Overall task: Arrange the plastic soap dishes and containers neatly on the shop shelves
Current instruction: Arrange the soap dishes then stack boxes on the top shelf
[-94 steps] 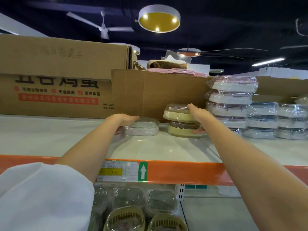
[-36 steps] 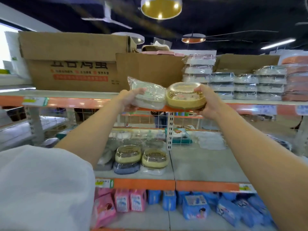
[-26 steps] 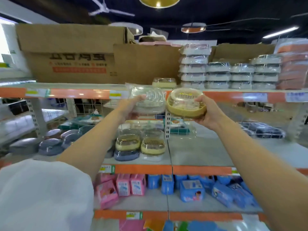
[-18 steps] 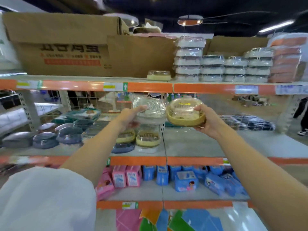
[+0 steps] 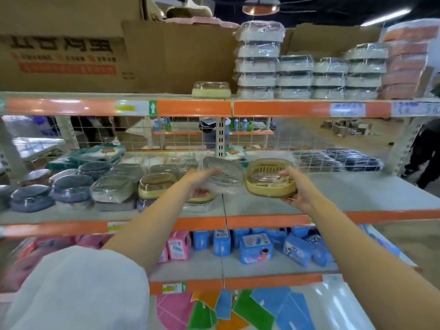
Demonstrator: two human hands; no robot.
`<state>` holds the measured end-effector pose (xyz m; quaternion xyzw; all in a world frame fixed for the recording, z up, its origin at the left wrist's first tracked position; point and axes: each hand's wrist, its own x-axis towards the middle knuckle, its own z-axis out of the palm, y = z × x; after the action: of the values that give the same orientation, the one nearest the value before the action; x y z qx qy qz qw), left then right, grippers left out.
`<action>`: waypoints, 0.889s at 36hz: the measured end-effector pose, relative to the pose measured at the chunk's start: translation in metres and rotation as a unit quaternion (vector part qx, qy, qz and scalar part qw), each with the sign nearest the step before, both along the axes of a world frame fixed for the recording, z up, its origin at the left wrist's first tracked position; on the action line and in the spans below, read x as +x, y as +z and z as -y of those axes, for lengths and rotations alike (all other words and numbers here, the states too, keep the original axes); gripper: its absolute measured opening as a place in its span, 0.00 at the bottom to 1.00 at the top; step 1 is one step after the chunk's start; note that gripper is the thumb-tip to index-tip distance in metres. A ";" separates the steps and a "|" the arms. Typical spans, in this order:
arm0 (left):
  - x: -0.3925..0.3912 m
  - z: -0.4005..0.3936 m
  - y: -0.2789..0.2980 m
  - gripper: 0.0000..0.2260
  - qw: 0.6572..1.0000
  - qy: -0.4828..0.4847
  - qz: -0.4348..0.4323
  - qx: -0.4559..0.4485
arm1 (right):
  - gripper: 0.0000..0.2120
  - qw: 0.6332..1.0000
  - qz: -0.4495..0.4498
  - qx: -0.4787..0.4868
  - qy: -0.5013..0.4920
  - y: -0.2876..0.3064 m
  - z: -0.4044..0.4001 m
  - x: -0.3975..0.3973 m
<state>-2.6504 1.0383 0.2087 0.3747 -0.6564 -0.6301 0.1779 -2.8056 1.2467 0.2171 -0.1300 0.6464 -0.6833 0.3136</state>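
Note:
My left hand (image 5: 198, 181) grips a clear wrapped soap dish (image 5: 223, 173), held just above the middle shelf (image 5: 357, 194). My right hand (image 5: 294, 190) holds a yellow soap dish (image 5: 270, 178) with a clear lid beside it, the two dishes nearly touching. Under my left hand stand several wrapped soap dishes (image 5: 112, 189) in grey, blue and yellow, stacked in rows on the left half of the middle shelf. One yellow soap dish (image 5: 211, 89) stays on the top shelf (image 5: 190, 108).
Stacks of white wrapped containers (image 5: 295, 77) and cardboard boxes (image 5: 71, 51) fill the top shelf. Pink and blue packets (image 5: 254, 248) lie on the lower shelf. A person (image 5: 426, 148) stands at the far right. A wire grid (image 5: 297, 136) backs the middle shelf.
Both hands took one dish each off the top shelf and brought them down to the level of the middle shelf. My view dropped with them.

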 end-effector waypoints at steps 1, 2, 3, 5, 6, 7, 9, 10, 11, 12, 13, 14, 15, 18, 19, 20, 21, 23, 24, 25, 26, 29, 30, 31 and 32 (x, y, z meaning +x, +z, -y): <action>-0.007 0.002 -0.003 0.27 1.000 -0.002 0.008 0.012 | 0.02 1.000 0.002 0.004 -0.003 -0.003 0.003 -0.006; -0.014 0.005 -0.007 0.25 1.000 -0.006 0.009 0.026 | 0.02 1.000 0.006 0.007 -0.006 -0.007 0.006 -0.013; -0.023 0.008 -0.011 0.25 0.999 -0.009 0.007 0.038 | 0.02 1.000 0.011 0.011 -0.010 -0.010 0.009 -0.020; -0.041 0.014 -0.021 0.28 0.998 -0.015 0.008 0.058 | 0.03 0.999 0.017 0.022 -0.020 -0.016 0.016 -0.036; -0.049 0.018 -0.028 0.28 0.998 -0.013 0.007 0.068 | 0.03 0.999 0.018 0.028 -0.024 -0.019 0.019 -0.044; -0.056 0.021 -0.034 0.29 0.997 -0.009 0.001 0.078 | 0.03 0.999 0.017 0.034 -0.028 -0.022 0.023 -0.052; -0.070 0.025 -0.046 0.36 0.996 -0.013 0.003 0.091 | 0.06 0.998 0.016 0.043 -0.035 -0.026 0.029 -0.067; -0.078 0.027 -0.050 0.38 0.997 -0.018 0.010 0.080 | 0.08 0.998 0.015 0.044 -0.041 -0.029 0.031 -0.074; -0.084 0.027 -0.053 0.37 0.998 -0.024 0.008 0.063 | 0.09 0.998 0.012 0.044 -0.045 -0.031 0.033 -0.082; -0.091 0.028 -0.055 0.33 0.998 -0.031 0.002 0.054 | 0.09 0.998 0.009 0.042 -0.046 -0.033 0.035 -0.089; -0.095 0.028 -0.057 0.29 0.998 -0.038 -0.006 0.052 | 0.09 0.998 0.007 0.040 -0.044 -0.036 0.036 -0.096; -0.101 0.029 -0.059 0.26 0.997 -0.047 -0.014 0.052 | 0.08 0.998 0.005 0.040 -0.042 -0.039 0.037 -0.103; -0.104 0.029 -0.062 0.25 0.996 -0.063 -0.029 0.050 | 0.07 0.998 0.004 0.040 -0.042 -0.043 0.038 -0.109; -0.110 0.029 -0.075 0.25 0.992 -0.093 -0.068 0.053 | 0.11 0.997 0.014 0.056 -0.050 -0.054 0.040 -0.125; -0.113 0.029 -0.078 0.25 0.992 -0.090 -0.073 0.055 | 0.13 0.996 0.021 0.064 -0.050 -0.057 0.041 -0.131; -0.116 0.029 -0.082 0.24 0.992 -0.087 -0.077 0.053 | 0.14 0.996 0.028 0.071 -0.048 -0.059 0.042 -0.136; -0.120 0.028 -0.083 0.23 0.993 -0.086 -0.073 0.043 | 0.15 0.996 0.032 0.076 -0.044 -0.063 0.043 -0.142; -0.130 0.029 -0.088 0.19 0.994 -0.080 -0.062 0.030 | 0.17 0.996 0.034 0.075 -0.035 -0.071 0.047 -0.155; -0.135 0.030 -0.092 0.18 0.995 -0.068 -0.059 0.035 | 0.19 0.996 0.035 0.073 -0.033 -0.075 0.050 -0.160; -0.136 0.032 -0.098 0.21 0.996 -0.062 -0.057 0.034 | 0.21 0.996 0.037 0.070 -0.031 -0.079 0.053 -0.166; -0.139 0.034 -0.102 0.24 0.996 -0.064 -0.063 0.026 | 0.23 0.997 0.037 0.069 -0.028 -0.082 0.057 -0.171; -0.149 0.036 -0.107 0.27 0.996 -0.066 -0.055 -0.006 | 0.25 0.997 0.045 0.067 -0.016 -0.089 0.069 -0.186; -0.157 0.038 -0.106 0.27 0.999 -0.028 -0.037 -0.002 | 0.24 0.997 0.046 0.066 -0.011 -0.091 0.073 -0.191; -0.167 0.041 -0.103 0.25 1.000 0.019 -0.002 0.014 | 0.21 0.997 0.048 0.064 -0.004 -0.094 0.076 -0.197; -0.175 0.043 -0.101 0.22 0.997 0.060 0.030 0.029 | 0.18 0.997 0.053 0.060 0.005 -0.096 0.079 -0.202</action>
<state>-2.8258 0.9955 0.1073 0.4374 -0.6193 -0.6254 0.1846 -3.0076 1.1681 0.1214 -0.0772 0.6682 -0.6476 0.3580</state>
